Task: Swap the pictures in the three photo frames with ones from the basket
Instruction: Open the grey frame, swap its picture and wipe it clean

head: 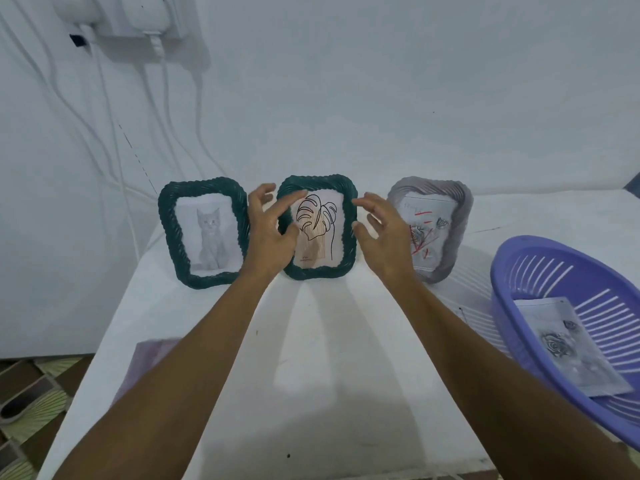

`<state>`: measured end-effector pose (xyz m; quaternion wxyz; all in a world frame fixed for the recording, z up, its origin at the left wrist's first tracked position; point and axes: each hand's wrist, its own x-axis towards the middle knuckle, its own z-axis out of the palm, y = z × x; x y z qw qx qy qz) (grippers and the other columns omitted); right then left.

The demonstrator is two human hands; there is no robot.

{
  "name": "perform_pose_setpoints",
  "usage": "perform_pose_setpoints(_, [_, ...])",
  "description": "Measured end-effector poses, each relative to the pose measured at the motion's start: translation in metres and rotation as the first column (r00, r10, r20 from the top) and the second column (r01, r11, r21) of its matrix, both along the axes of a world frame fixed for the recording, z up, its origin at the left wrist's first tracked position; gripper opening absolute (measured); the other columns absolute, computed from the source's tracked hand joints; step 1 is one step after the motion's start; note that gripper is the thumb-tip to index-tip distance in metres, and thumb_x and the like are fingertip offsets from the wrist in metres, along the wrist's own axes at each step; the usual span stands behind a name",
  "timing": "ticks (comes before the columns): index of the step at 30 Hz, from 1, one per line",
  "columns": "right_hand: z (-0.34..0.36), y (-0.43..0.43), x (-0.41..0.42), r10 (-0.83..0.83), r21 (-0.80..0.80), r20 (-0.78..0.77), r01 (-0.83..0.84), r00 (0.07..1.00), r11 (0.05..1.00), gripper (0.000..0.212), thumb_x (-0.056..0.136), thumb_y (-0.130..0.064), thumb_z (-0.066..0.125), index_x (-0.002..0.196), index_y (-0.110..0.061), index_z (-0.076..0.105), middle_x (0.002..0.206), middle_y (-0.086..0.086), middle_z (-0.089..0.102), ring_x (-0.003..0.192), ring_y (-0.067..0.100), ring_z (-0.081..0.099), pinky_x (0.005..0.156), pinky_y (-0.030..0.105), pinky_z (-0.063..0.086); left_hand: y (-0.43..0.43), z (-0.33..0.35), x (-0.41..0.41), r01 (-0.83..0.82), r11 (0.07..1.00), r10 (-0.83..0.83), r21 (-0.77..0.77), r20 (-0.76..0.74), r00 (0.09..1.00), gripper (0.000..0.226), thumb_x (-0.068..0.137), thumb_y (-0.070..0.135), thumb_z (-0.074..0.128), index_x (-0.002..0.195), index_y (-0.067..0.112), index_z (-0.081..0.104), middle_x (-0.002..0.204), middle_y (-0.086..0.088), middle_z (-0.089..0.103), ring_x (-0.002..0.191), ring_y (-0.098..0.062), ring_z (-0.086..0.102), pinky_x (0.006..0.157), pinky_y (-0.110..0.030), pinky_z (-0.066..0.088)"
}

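Observation:
Three photo frames stand upright in a row at the back of the white table. The left green frame (203, 233) shows a grey kitten. The middle green frame (320, 199) shows a line-drawn leaf. The right grey frame (446, 216) holds a rose picture with red marks. My left hand (270, 230) hovers open at the middle frame's left edge, fingers spread. My right hand (381, 233) is open at that frame's right edge, apart from it. A purple basket (519, 265) at the right holds a rose picture (568, 348).
The white table (311, 375) runs from the wall toward me, with its left edge dropping to a tiled floor (31, 393). White cables (104, 140) hang down the wall at the back left. A pale pinkish sheet (145, 358) lies at the table's left edge.

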<state>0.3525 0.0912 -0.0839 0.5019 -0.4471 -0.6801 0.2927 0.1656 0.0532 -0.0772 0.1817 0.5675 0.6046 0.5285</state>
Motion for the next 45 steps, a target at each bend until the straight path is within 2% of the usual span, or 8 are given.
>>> perform_pose_setpoints(5, [0.028,0.008,0.052,-0.301,0.277,0.062,0.274,0.952,0.921,0.033,0.083,-0.004,0.059,0.112,-0.019,0.066,0.124,-0.003,0.057,0.118,0.016,0.05,0.099,0.03,0.044,-0.009,0.009,0.047,0.053,0.959,0.03,0.277,-0.288,0.957,0.043,0.083,-0.005,0.058,0.119,0.017,0.064,0.134,0.0,0.039,0.125,-0.017,0.04,0.105,-0.019,0.034])
perform_pose_setpoints(8, [0.036,0.021,0.09,-0.464,0.25,0.16,0.419,0.871,0.873,0.034,0.081,-0.009,0.058,0.111,-0.021,0.066,0.129,0.006,0.052,0.119,0.021,0.045,0.094,0.009,0.028,-0.009,0.003,0.085,0.301,0.953,-0.28,0.037,-0.275,0.92,0.044,0.087,0.003,0.06,0.128,0.019,0.058,0.136,-0.004,0.041,0.121,-0.003,0.04,0.104,-0.011,0.031])
perform_pose_setpoints(13, [0.025,0.025,0.128,-0.257,-0.041,0.424,0.302,0.869,0.952,0.038,0.084,-0.019,0.067,0.121,-0.022,0.061,0.137,0.013,0.048,0.121,0.029,0.049,0.095,0.024,0.034,0.003,-0.033,0.122,0.46,0.785,-0.528,-0.415,-0.06,0.847,0.056,0.088,0.029,0.068,0.139,0.035,0.046,0.151,-0.005,0.025,0.143,-0.025,0.023,0.115,-0.031,0.026])
perform_pose_setpoints(20, [0.029,0.0,0.141,-0.052,-0.134,0.133,0.07,0.99,0.988,0.043,0.084,0.005,0.055,0.103,-0.031,0.067,0.106,-0.007,0.067,0.072,0.014,0.066,0.063,0.028,0.052,-0.019,-0.018,0.118,0.372,0.912,-0.367,-0.171,0.061,0.928,0.041,0.086,0.001,0.066,0.121,0.022,0.062,0.115,-0.006,0.046,0.106,-0.019,0.055,0.097,-0.026,0.048])
perform_pose_setpoints(27, [0.055,-0.038,0.135,0.28,-0.228,-0.269,-0.343,0.922,0.911,0.027,0.09,0.001,0.061,0.115,-0.008,0.065,0.103,0.01,0.071,0.089,0.022,0.064,0.073,0.038,0.056,-0.082,0.011,0.068,0.515,0.852,-0.452,-0.094,0.363,0.815,0.039,0.088,-0.011,0.06,0.117,0.014,0.066,0.124,0.002,0.054,0.109,-0.02,0.064,0.091,-0.029,0.053])
perform_pose_setpoints(37, [0.062,-0.08,0.086,0.459,-0.322,-0.366,-0.572,0.81,0.754,0.023,0.089,0.003,0.06,0.106,-0.011,0.066,0.099,0.007,0.073,0.087,0.021,0.065,0.068,0.033,0.056,-0.15,0.018,0.019,0.503,0.852,-0.41,-0.146,0.41,0.814,0.037,0.089,-0.006,0.061,0.12,0.012,0.064,0.13,-0.002,0.056,0.105,-0.018,0.065,0.089,-0.033,0.055])
perform_pose_setpoints(42, [0.065,-0.09,0.06,0.388,-0.323,-0.39,-0.519,0.835,0.791,0.023,0.089,0.001,0.062,0.109,-0.008,0.066,0.098,0.01,0.073,0.081,0.022,0.065,0.072,0.038,0.056,-0.157,0.013,0.019,0.135,0.991,-0.135,-0.014,-0.202,0.97,0.048,0.081,0.022,0.075,0.12,0.041,0.053,0.134,0.007,0.035,0.123,-0.005,0.039,0.1,-0.006,0.034])
perform_pose_setpoints(45, [0.072,-0.094,0.045,0.349,-0.324,-0.413,-0.494,0.841,0.807,0.024,0.089,-0.001,0.063,0.113,-0.006,0.065,0.096,0.01,0.072,0.077,0.021,0.065,0.072,0.038,0.056,-0.167,0.023,0.037,0.266,0.962,-0.273,-0.066,-0.334,0.902,0.062,0.075,0.046,0.078,0.129,0.047,0.047,0.132,0.012,0.032,0.119,0.002,0.035,0.093,-0.002,0.031])
